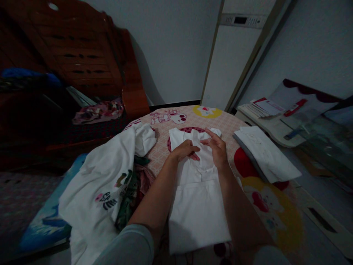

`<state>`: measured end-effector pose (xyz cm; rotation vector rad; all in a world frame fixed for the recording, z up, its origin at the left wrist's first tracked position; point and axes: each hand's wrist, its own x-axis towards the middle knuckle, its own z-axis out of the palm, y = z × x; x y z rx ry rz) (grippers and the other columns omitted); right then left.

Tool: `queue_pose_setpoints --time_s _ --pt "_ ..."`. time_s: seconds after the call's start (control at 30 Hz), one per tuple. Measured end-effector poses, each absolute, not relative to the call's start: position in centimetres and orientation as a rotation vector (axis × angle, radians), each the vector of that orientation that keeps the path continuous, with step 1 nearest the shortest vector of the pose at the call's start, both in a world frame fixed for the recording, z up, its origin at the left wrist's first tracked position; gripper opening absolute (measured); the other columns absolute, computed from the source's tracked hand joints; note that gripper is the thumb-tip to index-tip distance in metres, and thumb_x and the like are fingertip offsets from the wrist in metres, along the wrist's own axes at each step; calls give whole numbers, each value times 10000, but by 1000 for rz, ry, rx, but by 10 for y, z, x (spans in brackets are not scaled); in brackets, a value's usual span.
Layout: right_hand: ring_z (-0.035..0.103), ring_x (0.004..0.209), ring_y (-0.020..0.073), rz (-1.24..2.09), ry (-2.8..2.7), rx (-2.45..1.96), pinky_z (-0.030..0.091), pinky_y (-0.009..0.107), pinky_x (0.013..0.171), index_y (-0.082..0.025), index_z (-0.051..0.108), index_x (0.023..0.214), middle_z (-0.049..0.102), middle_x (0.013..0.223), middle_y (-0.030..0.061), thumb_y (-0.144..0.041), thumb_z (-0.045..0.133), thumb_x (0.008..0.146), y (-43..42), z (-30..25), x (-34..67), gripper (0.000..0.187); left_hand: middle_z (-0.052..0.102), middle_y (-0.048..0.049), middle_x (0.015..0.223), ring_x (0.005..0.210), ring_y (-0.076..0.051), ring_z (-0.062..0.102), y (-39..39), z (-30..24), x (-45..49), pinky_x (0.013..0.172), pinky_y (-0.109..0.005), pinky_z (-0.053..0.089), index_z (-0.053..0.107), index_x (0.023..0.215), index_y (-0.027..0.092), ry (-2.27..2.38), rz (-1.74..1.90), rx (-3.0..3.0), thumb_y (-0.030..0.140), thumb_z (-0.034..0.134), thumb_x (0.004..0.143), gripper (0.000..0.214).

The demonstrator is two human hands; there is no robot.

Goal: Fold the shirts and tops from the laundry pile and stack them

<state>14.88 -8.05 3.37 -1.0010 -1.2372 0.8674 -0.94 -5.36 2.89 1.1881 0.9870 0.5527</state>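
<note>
A white garment [197, 206] lies flat on a round table with a pink cartoon-print cloth [171, 117]. Both my hands rest on its upper part near the collar. My left hand [185, 150] is curled, its fingers pinching a fold of the white fabric. My right hand [217, 147] presses on the same fold with fingers bent and close together, gripping the cloth.
A heap of clothes topped by a white printed T-shirt [106, 184] lies at the left. A folded white garment [266, 154] sits at the right. A dark wooden bed frame [82, 55] stands at the back left, a shelf with papers [261, 108] at the right.
</note>
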Motion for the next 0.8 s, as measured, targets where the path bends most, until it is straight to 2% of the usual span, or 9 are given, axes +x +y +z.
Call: queue_pose_setpoints --time_s 0.1,0.17,0.3,0.5,0.67,0.8 --pt "671 626 129 755 -1000 -1096 567 276 620 -155 693 1027 749 987 84 -430 635 749 -75 25 154 395 627 -37 516 484 -147 638 -48 24 -19 481 -210 501 565 622 126 1067 484 1223 233 767 725 251" --pt "630 520 112 656 -794 -1173 530 241 513 -138 683 905 742 818 52 -390 627 712 -70 19 161 323 628 -14 528 489 -117 624 -45 19 -19 503 -198 512 556 624 137 1108 607 1168 227 769 727 253" --pt "596 463 101 490 -585 -1234 495 210 450 -147 655 851 683 645 -13 -323 601 683 -68 25 178 249 613 14 540 490 -94 598 -42 13 -9 548 -221 547 538 624 150 1208 853 978 190 696 780 225" --pt "638 539 119 235 -644 -1153 543 240 510 -155 664 926 671 676 -9 -295 553 743 -78 64 194 256 572 40 514 462 -102 582 -41 9 -7 536 -250 549 498 619 158 1266 885 994 55 659 711 211" --pt "620 522 114 263 -657 -1229 505 215 471 -143 666 904 666 681 2 -231 510 736 -56 64 205 246 569 35 521 458 -100 568 -42 8 -8 516 -238 525 495 628 164 1264 902 1024 176 678 774 235" --pt "572 470 86 353 -918 -1429 473 202 448 -136 707 972 720 819 34 -193 474 709 -23 50 216 356 549 38 474 420 -100 556 -43 11 -9 477 -213 477 452 597 174 1271 888 1025 161 704 758 300"
